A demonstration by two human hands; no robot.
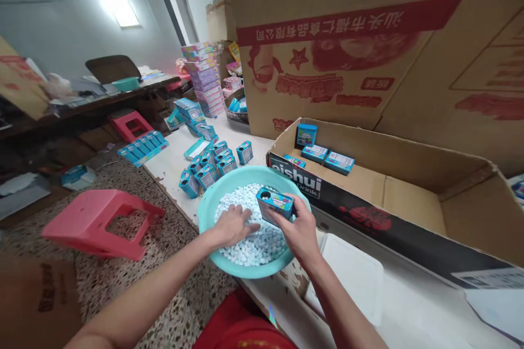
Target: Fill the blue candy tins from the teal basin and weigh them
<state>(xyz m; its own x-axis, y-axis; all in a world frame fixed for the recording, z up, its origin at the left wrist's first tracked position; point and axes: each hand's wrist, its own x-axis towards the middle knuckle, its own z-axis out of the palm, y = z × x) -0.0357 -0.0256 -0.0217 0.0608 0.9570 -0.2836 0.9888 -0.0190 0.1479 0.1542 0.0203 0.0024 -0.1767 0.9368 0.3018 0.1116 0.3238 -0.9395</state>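
A turquoise basin point(204, 212) full of small white candies point(249, 253) stands at the table's edge in front of me. My left hand point(234, 224) lies on the candies with its fingers spread, the tips partly sunk among them. Over the basin's right half, my right hand point(301, 226) grips a small blue candy box point(275, 206). A round dark hole shows in the box's top. Just beyond the basin, several similar blue boxes point(207, 174) stand close together, with one box point(244, 152) a little apart on their right.
A long open cardboard carton point(393, 229) on the right holds several blue boxes. Behind it rises a large brown carton point(327, 82). A white lid point(352, 278) lies right of the basin. A red stool point(102, 218) stands on the floor at left; stacked pastel boxes point(207, 82) are farther back.
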